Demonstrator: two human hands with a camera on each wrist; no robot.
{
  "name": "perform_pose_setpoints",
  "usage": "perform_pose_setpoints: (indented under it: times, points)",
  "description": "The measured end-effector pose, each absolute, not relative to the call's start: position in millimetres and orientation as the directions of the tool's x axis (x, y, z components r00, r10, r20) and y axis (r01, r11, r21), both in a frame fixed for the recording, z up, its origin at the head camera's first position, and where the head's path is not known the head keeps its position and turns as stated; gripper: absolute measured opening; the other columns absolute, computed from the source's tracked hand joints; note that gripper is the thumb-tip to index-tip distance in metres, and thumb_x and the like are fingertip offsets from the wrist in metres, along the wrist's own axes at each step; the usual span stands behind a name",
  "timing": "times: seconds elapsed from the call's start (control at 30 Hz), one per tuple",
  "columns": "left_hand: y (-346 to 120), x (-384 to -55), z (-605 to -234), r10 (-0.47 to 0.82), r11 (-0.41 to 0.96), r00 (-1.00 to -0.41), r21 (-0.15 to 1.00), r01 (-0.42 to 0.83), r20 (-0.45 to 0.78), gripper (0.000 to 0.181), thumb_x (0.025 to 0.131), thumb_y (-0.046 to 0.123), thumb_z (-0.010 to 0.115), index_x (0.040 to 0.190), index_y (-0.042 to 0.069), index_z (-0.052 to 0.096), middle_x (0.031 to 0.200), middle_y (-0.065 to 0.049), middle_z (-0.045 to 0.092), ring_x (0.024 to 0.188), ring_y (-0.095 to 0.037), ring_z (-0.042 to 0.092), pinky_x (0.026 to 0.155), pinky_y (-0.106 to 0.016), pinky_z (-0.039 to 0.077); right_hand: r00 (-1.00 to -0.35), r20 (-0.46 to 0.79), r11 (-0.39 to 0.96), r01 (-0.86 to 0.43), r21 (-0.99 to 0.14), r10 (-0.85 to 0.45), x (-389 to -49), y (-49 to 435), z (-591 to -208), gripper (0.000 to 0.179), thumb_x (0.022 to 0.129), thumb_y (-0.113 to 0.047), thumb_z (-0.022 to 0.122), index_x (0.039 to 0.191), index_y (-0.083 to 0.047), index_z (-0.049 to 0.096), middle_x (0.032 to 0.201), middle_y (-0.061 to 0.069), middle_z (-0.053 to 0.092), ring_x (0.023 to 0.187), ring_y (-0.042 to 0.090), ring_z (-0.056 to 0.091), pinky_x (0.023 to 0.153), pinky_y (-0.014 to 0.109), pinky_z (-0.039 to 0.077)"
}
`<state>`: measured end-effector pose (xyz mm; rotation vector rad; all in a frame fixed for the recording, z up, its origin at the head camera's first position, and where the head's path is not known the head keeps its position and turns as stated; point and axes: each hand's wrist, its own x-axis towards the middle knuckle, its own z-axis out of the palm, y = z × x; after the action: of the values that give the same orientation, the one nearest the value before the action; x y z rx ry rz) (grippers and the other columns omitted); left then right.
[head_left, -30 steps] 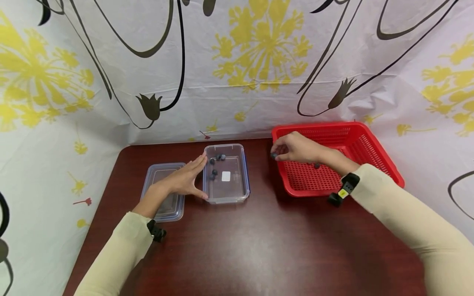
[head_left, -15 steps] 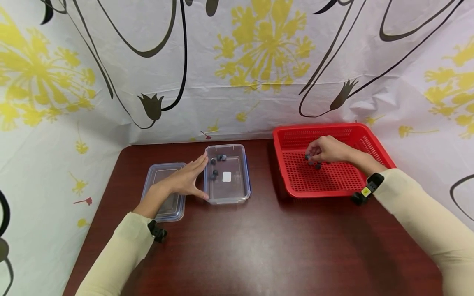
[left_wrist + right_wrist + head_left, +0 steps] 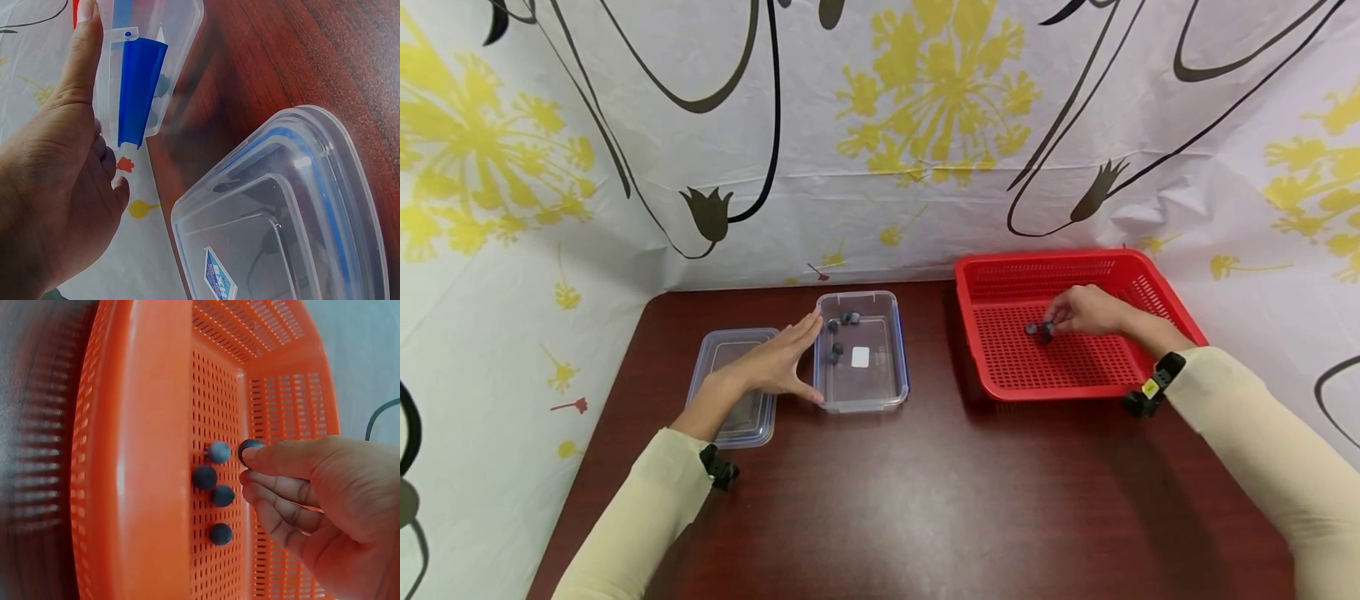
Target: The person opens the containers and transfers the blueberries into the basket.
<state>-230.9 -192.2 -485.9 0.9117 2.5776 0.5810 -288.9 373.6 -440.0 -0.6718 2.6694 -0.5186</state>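
My right hand [image 3: 1086, 311] reaches into the red basket [image 3: 1060, 393], pinching a blueberry [image 3: 249, 449] between thumb and fingertips. Several other blueberries lie on the basket's floor; in the right wrist view one pale blueberry [image 3: 219, 452] is beside darker ones. With thumb and fingers spread apart, my left hand [image 3: 775, 362] rests against the left side of a clear plastic container [image 3: 880, 375]. Several blueberries [image 3: 837, 350] sit inside that container, toward its left side. A blue latch [image 3: 140, 90] shows along the container's side in the left wrist view.
A clear lid with a blue seal [image 3: 747, 425] lies left of the container, partly beneath my left forearm. Everything stands on a dark red-brown table [image 3: 880, 500]. A patterned white cloth [image 3: 880, 208] hangs behind and at both sides.
My right hand has moved from the basket's left rim rightward and down to the berries on its floor. My left hand and the container have stayed in place.
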Motion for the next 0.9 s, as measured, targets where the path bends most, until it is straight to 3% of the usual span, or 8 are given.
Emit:
perform_pose_setpoints:
  times: [0.13, 0.37, 0.63, 0.9]
  points:
    - [-192.1, -231.0, -486.1, 0.653, 0.709, -0.736, 0.486, 0.511, -0.180, 0.141, 0.077, 0.059, 0.090, 0.168, -0.003, 0.003, 0.177, -0.017, -0.011, 0.164, -0.035, 0.000, 0.130, -0.058, 0.008, -0.847, -0.210, 0.823, -0.368, -0.432, -0.488, -288.7, 375.0, -433.6, 0.013, 0.091, 0.000, 0.077, 0.104, 0.000, 0.078, 0.088, 0.003, 0.079, 0.081, 0.017, 0.075, 0.072, 0.029, 0.061]
    - [-190.8, -229.1, -482.4, 0.653, 0.708, -0.736, 0.491, 0.507, -0.182, 0.140, 0.077, 0.056, 0.091, 0.168, -0.004, 0.003, 0.177, -0.017, -0.011, 0.164, -0.035, 0.001, 0.131, -0.057, 0.008, -0.832, -0.094, 0.777, -0.462, -0.427, -0.547, -284.8, 347.5, -408.2, 0.014, 0.091, -0.001, 0.079, 0.106, 0.000, 0.079, 0.093, 0.004, 0.080, 0.084, 0.018, 0.076, 0.073, 0.030, 0.063]
    - [-190.5, -230.1, -483.5, 0.655, 0.708, -0.734, 0.485, 0.513, -0.179, 0.139, 0.078, 0.057, 0.091, 0.167, -0.005, 0.004, 0.177, -0.019, -0.010, 0.163, -0.038, 0.003, 0.131, -0.058, 0.009, -0.757, 0.007, 0.676, -0.588, -0.445, -0.654, -271.9, 274.1, -375.9, 0.015, 0.091, -0.005, 0.082, 0.106, -0.005, 0.081, 0.096, 0.002, 0.080, 0.084, 0.015, 0.074, 0.077, 0.036, 0.062]
    - [-191.7, -230.0, -482.9, 0.654, 0.711, -0.733, 0.483, 0.512, -0.186, 0.140, 0.078, 0.058, 0.090, 0.168, -0.004, 0.004, 0.177, -0.017, -0.010, 0.163, -0.039, 0.004, 0.130, -0.060, 0.010, -0.677, -0.011, 0.582, -0.625, -0.521, -0.736, -271.2, 195.9, -375.9, 0.017, 0.091, -0.007, 0.082, 0.108, -0.004, 0.080, 0.093, 0.000, 0.079, 0.087, 0.014, 0.074, 0.082, 0.038, 0.062]
